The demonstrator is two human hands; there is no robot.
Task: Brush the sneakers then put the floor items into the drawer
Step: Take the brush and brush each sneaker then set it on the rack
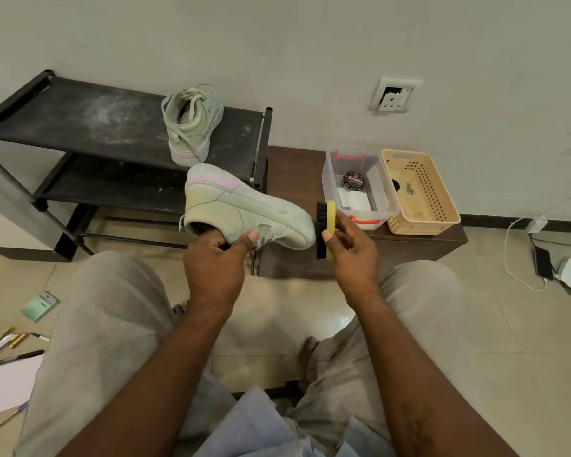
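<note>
Grey trouser knees (112,291), left hand (211,268) fingers (208,244) curled round matte sneaker (244,209), right hand (353,255) fingers (346,225) clamping yellow-backed brush (330,219)

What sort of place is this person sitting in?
Likely a home, maybe an entryway: a black shoe rack holding a sneaker, a tiled floor, and a wall socket above a low wooden cabinet.
</note>
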